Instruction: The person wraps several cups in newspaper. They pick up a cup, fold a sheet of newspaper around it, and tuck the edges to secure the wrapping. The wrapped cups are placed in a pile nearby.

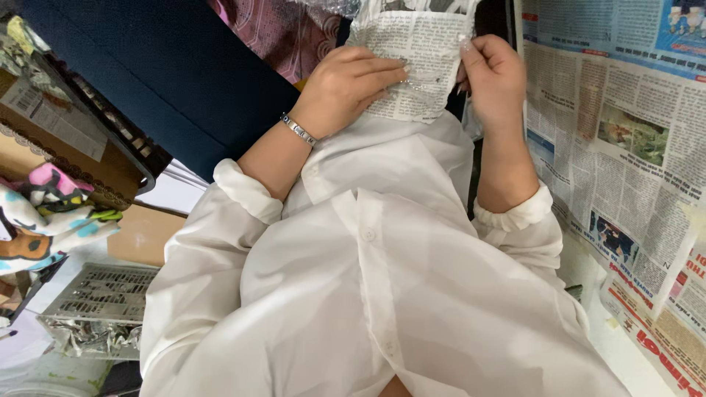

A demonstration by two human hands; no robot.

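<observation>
Left hand point(346, 84) and right hand point(494, 77) grip folded newspaper piece point(415, 66) above white shirt point(382, 279); newspaper sheets point(625, 147) beside.

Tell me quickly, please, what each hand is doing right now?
Left hand: closed on the folded newspaper piece.
Right hand: closed, pinching the same piece's edge.
</observation>
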